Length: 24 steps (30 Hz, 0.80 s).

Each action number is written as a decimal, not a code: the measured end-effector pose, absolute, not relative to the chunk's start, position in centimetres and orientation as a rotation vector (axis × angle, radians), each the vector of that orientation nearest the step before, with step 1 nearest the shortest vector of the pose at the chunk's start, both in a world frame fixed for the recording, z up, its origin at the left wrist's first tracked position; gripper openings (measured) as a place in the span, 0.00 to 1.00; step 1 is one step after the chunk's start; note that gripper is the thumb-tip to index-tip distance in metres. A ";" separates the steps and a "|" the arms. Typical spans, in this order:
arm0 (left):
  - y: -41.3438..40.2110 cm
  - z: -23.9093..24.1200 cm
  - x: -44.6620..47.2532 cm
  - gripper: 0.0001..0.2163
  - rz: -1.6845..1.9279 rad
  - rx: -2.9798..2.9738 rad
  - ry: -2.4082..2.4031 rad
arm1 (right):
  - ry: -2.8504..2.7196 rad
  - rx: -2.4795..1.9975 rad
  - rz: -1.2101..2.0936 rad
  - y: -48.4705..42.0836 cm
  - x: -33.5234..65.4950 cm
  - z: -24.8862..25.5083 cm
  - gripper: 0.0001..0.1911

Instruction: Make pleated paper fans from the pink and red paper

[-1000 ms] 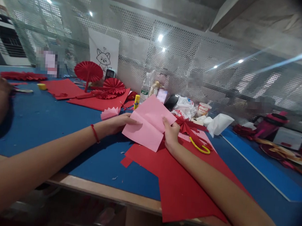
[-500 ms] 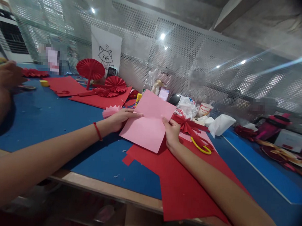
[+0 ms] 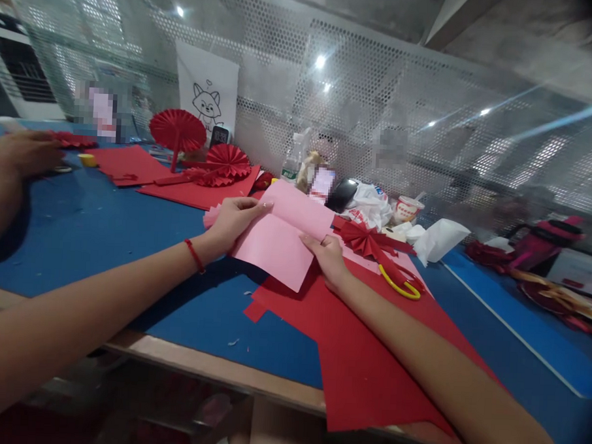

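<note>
A pink paper sheet [image 3: 280,238] is held low over the blue table [image 3: 94,226], creased across its upper part. My left hand [image 3: 232,220] grips its left edge, thumb on top, a red cord round the wrist. On the sheet's right edge my right hand [image 3: 326,256] pinches the paper with its fingers. Under the sheet lies a large red paper sheet [image 3: 368,356]. A pink pleated paper piece [image 3: 210,215] peeks out beside my left hand.
Yellow-handled scissors [image 3: 398,284] and a red pleated bow [image 3: 364,238] lie right of my right hand. Red paper fans [image 3: 178,130], red sheets [image 3: 132,164], a bottle [image 3: 292,164] and bags stand at the back. Another person's hand [image 3: 19,154] rests at far left.
The pink sheet has been lowered toward the table and its top part folded over along a crease. My hands moved with it, the left slightly up, the right slightly left.
</note>
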State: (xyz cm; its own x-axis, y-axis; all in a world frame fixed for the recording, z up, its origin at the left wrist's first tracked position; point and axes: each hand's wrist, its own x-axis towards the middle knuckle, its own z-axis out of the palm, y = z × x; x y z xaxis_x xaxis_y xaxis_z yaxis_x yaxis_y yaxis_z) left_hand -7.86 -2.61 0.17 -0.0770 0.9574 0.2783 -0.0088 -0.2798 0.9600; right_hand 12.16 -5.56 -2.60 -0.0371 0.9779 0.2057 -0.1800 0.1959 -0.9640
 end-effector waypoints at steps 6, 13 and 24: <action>-2.8 0.0 -7.3 0.20 1.396 1.507 1.054 | -0.980 -1.000 0.973 -4.7 12.9 -2.8 0.24; -3.1 0.5 -7.5 0.22 1.365 1.701 1.122 | -0.924 -1.000 0.919 -5.1 13.6 -2.5 0.24; -4.4 0.2 -6.6 0.15 0.986 2.501 1.129 | -1.761 -1.300 0.294 -12.9 19.4 -3.4 0.55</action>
